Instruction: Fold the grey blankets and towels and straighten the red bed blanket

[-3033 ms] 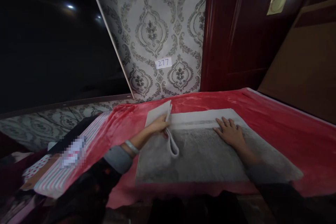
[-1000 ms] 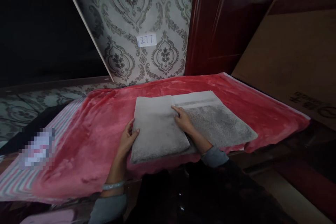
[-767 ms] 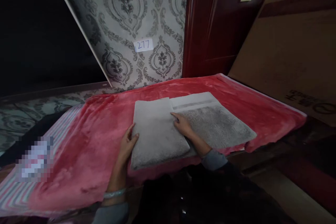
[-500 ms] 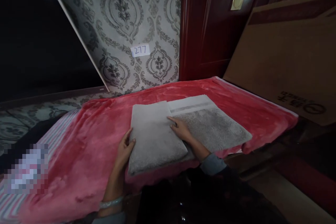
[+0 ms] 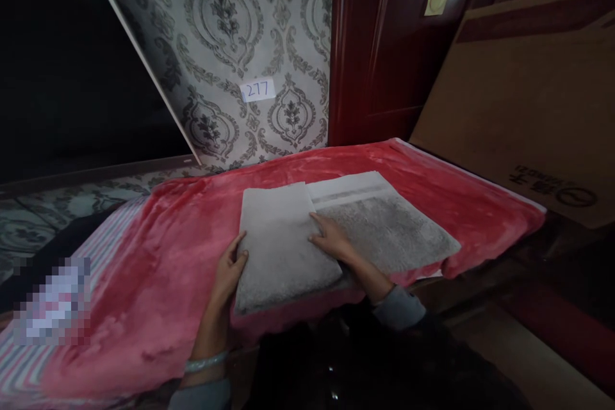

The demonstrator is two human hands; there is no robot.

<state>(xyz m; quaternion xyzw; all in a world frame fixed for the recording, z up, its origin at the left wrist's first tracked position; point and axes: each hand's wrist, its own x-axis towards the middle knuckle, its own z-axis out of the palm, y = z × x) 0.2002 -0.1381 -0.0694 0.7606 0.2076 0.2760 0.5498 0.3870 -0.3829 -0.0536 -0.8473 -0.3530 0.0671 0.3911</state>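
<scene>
A grey towel with a paler band lies on a red plush blanket. Its left part is folded over toward the right and covers some of the rest. My left hand rests at the towel's left edge, thumb and index finger apart, the other fingers partly hidden. Across from it, my right hand lies on the folded part near its right edge. The right index finger is stretched out and the thumb stands apart from it.
Behind the blanket is a patterned wall with a paper label reading 277. A dark screen stands at left, a large cardboard box at right. Striped cloth shows under the blanket's left side.
My right hand has shifted slightly to the right along the folded part. The left hand and the towel look nearly the same.
</scene>
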